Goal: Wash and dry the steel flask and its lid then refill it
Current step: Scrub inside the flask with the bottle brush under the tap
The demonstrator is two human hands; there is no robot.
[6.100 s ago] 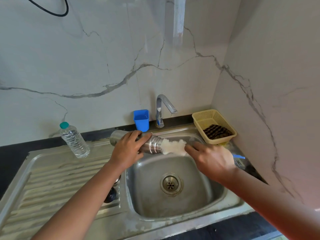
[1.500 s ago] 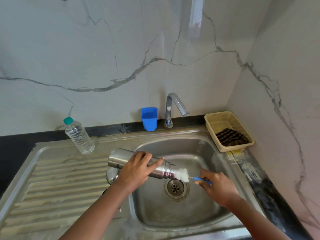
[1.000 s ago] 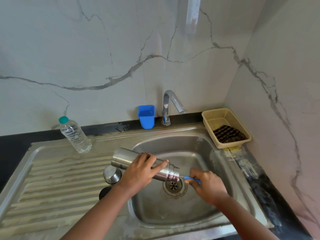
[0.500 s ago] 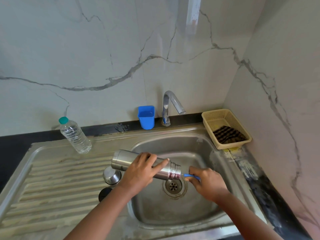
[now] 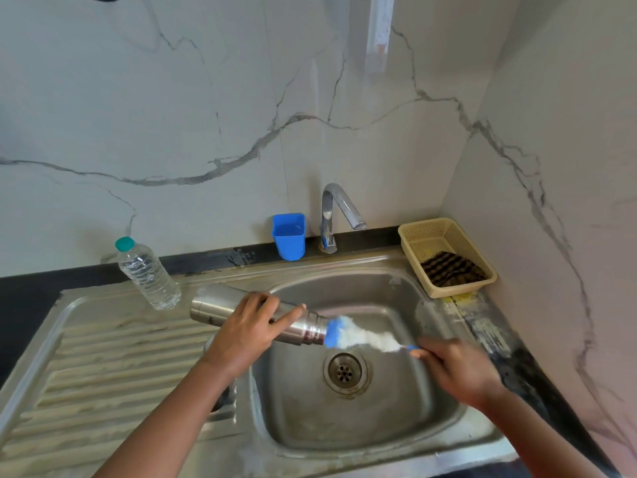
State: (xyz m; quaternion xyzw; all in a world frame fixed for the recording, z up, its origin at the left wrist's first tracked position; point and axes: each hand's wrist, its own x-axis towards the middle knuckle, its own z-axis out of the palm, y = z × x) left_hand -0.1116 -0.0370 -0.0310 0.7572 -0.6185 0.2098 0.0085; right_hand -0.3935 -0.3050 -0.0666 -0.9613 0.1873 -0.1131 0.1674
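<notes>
My left hand (image 5: 246,334) grips the steel flask (image 5: 213,305) around its middle and holds it on its side over the sink basin (image 5: 389,419), mouth pointing right. A bottle brush (image 5: 362,336) with white bristles and a blue tip sticks out of the flask's mouth. My right hand (image 5: 455,369) pinches the brush's blue handle to the right of the bristles. The flask's lid lies on the drainboard below my left wrist, almost wholly hidden by my arm.
A clear water bottle (image 5: 146,274) with a teal cap stands on the drainboard (image 5: 86,367) at the left. Behind the sink are a blue cup (image 5: 289,236) and the tap (image 5: 336,215). A yellow basket (image 5: 448,257) with a dark cloth sits at the right corner.
The brush, pushed deep into the flask half a second ago, has been drawn out to the right, so its bristles now show. My right hand moved right with it.
</notes>
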